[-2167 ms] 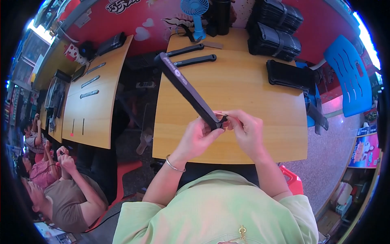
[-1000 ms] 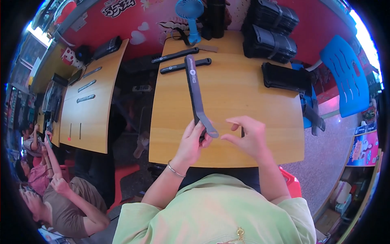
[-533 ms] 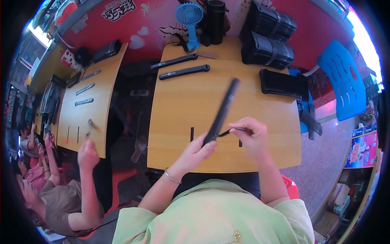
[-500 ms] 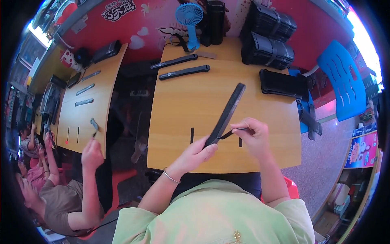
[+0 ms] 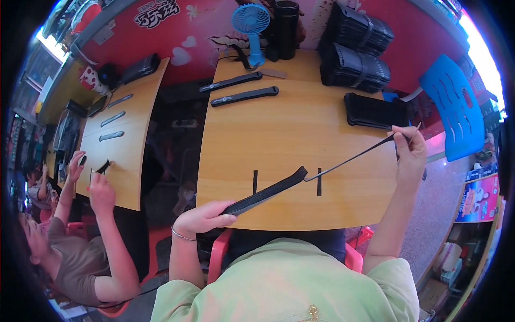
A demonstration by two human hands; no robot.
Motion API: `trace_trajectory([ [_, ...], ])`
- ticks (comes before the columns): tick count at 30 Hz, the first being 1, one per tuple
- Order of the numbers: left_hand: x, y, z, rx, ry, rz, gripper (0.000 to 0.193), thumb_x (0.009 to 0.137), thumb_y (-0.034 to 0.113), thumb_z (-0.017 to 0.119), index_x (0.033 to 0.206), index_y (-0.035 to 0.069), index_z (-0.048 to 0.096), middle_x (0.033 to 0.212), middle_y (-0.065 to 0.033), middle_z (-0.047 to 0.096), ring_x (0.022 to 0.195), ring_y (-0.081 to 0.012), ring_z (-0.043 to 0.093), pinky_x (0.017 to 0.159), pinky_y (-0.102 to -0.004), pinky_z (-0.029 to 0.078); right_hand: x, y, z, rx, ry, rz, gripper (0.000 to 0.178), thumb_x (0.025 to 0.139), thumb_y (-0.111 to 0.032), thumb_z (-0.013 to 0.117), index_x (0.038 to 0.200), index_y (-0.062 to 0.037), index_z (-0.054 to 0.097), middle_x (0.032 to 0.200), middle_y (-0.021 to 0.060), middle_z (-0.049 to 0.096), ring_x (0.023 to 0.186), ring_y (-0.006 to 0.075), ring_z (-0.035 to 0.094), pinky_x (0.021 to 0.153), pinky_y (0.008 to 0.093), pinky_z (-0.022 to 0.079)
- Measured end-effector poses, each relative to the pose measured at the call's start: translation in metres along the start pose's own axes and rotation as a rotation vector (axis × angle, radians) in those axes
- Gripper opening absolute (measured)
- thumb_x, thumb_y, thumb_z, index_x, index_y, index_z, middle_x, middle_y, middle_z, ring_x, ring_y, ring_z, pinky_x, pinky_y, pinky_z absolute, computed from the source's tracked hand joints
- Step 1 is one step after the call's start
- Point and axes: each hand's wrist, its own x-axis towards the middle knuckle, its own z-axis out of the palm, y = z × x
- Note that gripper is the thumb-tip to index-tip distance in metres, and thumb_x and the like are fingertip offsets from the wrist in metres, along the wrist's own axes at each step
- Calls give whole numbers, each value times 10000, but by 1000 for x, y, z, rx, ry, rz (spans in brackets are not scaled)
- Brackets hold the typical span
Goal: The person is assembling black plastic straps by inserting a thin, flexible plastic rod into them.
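My left hand (image 5: 205,216) is closed round the near end of a long padded black strap (image 5: 268,192), which slants up to the right above the table's front part. From the strap's far end a narrow dark strip (image 5: 351,159) runs taut to my right hand (image 5: 410,155), out past the table's right side. Thumb and fingertips there pinch the strip. A thin reddish stick-like piece (image 5: 415,133) shows at those fingers; I cannot tell what it is. Two similar black straps (image 5: 244,96) lie flat at the table's far left, one behind the other.
Two short black lines (image 5: 319,182) mark the wooden table (image 5: 300,129). At its back stand a blue fan (image 5: 251,27), a black bottle (image 5: 284,32) and strapped black bundles (image 5: 357,67). A black pouch (image 5: 375,111) lies right, near a blue chair (image 5: 453,102). Another person (image 5: 80,257) works at the left table.
My right hand has moved far right and up, drawing the strip out from the strap. My left hand has gone left and down, and the strap lies at a flatter slant.
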Motion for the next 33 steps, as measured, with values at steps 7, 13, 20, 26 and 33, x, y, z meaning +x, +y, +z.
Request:
trace_trajectory([
  [7, -35, -35, -19, -237, 170, -68, 176, 940, 211, 498, 928, 37, 471, 694, 43, 372, 591, -44, 322, 512, -186, 293, 38, -13, -24, -27, 374, -103, 90, 831, -60, 657, 918, -39, 668, 786, -32, 596, 707, 33, 488, 629, 182, 376],
  [13, -7, -34, 2, -453, 409, 142, 227, 975, 242, 380, 978, 38, 480, 671, 9, 427, 548, -66, 368, 494, -198, 289, 40, -1, 35, -205, 55, -260, 117, 788, 16, 671, 900, -18, 678, 824, -1, 647, 722, 38, 537, 612, 171, 402],
  [20, 42, -16, 27, -690, 389, 269, 285, 962, 292, 354, 1050, 42, 458, 693, -61, 476, 559, -136, 421, 523, -252, 345, -9, 86, 52, -609, -290, -363, 139, 714, -26, 684, 850, -45, 663, 889, 96, 669, 820, 234, 648, 714, 300, 516],
  [26, 56, 0, 37, -826, 284, 383, 241, 971, 212, 393, 1107, 24, 459, 871, -69, 533, 670, -145, 515, 581, -248, 390, -47, 107, 48, -719, -380, -271, 218, 710, -131, 709, 920, -82, 677, 1013, 83, 662, 883, 250, 642, 762, 321, 518],
  [33, 64, 8, 50, -840, 287, 418, 258, 947, 133, 464, 1181, 26, 438, 993, -92, 537, 878, -212, 595, 697, -295, 478, -47, 98, 47, -764, -339, -227, 300, 702, -211, 719, 969, -80, 677, 1069, 78, 647, 940, 252, 620, 809, 337, 498],
])
